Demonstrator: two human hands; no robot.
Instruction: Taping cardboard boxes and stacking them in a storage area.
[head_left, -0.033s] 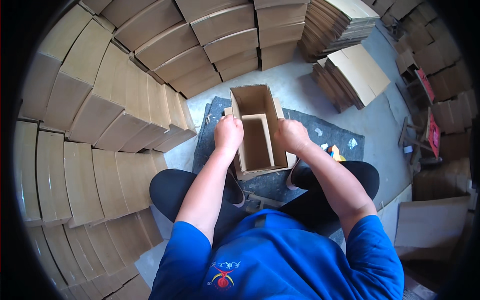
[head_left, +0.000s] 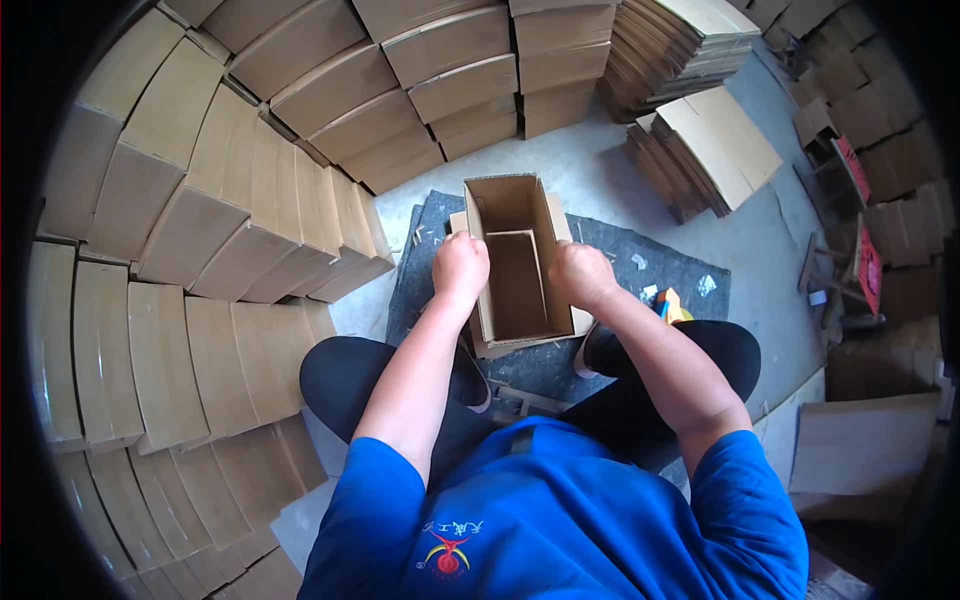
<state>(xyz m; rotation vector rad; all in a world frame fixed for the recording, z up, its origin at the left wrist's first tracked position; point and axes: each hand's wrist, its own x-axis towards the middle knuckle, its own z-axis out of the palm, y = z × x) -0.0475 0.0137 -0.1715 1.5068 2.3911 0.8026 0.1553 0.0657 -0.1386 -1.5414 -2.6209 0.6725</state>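
An open-topped brown cardboard box stands between my knees, taller than it is wide, with its inside facing up at me. My left hand is closed on the box's left wall near the top edge. On the opposite side, my right hand grips the right wall, its fingers curled over and partly hidden. Inside, a paler rim line runs around the darker bottom. Flaps stick out at the foot of the box, over a dark mat.
Stacked cartons wall in the left and far sides. Flattened cardboard sheets lie piled at the far right, beside a taller pile. A small orange and blue object lies by my right knee. White scraps dot the mat.
The panel at the bottom of the box, pale before, now looks darker. Both hands and the box's upper edge have shifted very slightly.
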